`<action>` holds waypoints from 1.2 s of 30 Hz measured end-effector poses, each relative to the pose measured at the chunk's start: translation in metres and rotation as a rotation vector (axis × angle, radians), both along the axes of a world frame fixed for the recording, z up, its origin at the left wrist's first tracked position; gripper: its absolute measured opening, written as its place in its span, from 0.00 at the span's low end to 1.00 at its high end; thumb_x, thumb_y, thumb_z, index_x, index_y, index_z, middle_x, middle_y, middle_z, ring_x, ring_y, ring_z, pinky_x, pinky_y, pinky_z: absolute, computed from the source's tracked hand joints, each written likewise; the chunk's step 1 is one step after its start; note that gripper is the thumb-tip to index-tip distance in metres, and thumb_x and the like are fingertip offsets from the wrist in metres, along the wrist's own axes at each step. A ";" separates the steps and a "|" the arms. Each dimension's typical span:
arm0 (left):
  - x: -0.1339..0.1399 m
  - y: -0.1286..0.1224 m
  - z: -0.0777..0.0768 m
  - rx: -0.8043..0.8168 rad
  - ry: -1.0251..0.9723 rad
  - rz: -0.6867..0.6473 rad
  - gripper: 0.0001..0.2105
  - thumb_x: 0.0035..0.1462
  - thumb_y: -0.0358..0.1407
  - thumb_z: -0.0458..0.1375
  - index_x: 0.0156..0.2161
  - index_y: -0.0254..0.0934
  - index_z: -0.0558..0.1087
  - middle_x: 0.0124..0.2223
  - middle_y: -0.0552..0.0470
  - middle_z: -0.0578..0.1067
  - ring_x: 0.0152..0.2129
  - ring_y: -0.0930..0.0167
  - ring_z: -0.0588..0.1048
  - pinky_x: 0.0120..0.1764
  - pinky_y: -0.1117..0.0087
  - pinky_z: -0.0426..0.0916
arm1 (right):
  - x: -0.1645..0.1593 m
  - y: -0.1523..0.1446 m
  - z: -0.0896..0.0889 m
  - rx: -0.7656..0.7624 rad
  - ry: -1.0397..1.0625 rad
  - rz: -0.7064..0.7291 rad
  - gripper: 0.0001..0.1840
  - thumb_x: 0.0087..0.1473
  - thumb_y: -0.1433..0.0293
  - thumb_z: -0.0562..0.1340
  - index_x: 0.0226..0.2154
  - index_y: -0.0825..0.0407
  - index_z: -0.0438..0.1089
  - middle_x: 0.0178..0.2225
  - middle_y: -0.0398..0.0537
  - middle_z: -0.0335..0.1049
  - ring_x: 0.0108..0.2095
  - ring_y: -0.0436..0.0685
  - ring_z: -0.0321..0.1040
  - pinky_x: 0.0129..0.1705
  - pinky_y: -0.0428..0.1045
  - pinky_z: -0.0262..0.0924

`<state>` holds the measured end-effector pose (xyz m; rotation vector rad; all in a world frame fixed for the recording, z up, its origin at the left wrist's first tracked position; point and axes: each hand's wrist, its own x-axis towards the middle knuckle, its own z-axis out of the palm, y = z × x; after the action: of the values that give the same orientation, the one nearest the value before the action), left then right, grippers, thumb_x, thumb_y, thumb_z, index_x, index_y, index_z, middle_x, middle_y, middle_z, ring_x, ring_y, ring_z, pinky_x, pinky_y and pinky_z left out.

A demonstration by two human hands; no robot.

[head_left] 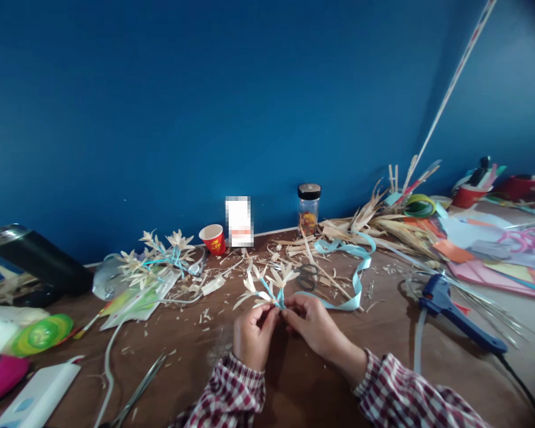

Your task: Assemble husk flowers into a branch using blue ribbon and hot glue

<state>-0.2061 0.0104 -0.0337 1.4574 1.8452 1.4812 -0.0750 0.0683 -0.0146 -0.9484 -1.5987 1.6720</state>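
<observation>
Between my two hands stands a small spray of cream husk flowers (282, 276) with stems wrapped in light blue. My left hand (253, 333) pinches the base of the stems from the left. From the right, my right hand (316, 327) closes thumb and fingers at the same spot, where the blue wrapping gathers. A light blue ribbon (355, 291) curls on the table from beside my right fingers toward the back. Just behind that hand lies a pair of dark-handled scissors (307, 277). The fingertips hide the lowest part of the stems.
A blue glue gun (459, 315) lies at right. Back left are finished husk flowers (164, 258) and a red paper cup (213, 239). A lidded glass jar (309, 211) stands near the wall. Metal scissors (140, 389) and a white power strip (40, 395) lie front left. Husk scraps litter the brown table.
</observation>
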 end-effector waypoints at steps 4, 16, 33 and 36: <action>0.002 0.000 0.003 -0.002 0.060 0.005 0.08 0.53 0.37 0.56 0.33 0.36 0.77 0.32 0.48 0.80 0.28 0.68 0.77 0.32 0.71 0.71 | 0.000 0.001 -0.003 0.016 0.017 -0.010 0.09 0.48 0.67 0.60 0.31 0.56 0.71 0.23 0.43 0.70 0.21 0.47 0.63 0.23 0.43 0.57; 0.001 0.003 0.003 0.149 0.279 0.016 0.06 0.53 0.33 0.57 0.31 0.35 0.76 0.30 0.49 0.79 0.27 0.69 0.77 0.32 0.72 0.70 | 0.002 0.001 -0.008 0.014 -0.035 -0.018 0.10 0.50 0.66 0.59 0.33 0.56 0.70 0.21 0.43 0.68 0.19 0.48 0.62 0.20 0.42 0.54; -0.001 0.005 0.009 0.332 0.550 -0.106 0.08 0.53 0.26 0.54 0.35 0.34 0.75 0.33 0.48 0.78 0.30 0.70 0.76 0.35 0.72 0.71 | 0.003 0.000 -0.001 0.036 -0.024 -0.072 0.05 0.46 0.70 0.59 0.25 0.55 0.69 0.17 0.39 0.64 0.18 0.47 0.58 0.21 0.42 0.51; 0.000 0.006 0.012 0.374 0.566 -0.104 0.08 0.53 0.25 0.54 0.36 0.34 0.75 0.32 0.48 0.78 0.28 0.71 0.76 0.34 0.73 0.71 | 0.004 0.000 0.001 0.049 -0.034 -0.070 0.06 0.47 0.70 0.59 0.26 0.56 0.70 0.17 0.40 0.64 0.19 0.47 0.58 0.21 0.42 0.50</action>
<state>-0.2064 0.0169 -0.0217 2.3095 1.7972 1.5268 -0.0706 0.0688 -0.0140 -1.0010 -1.6028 1.5698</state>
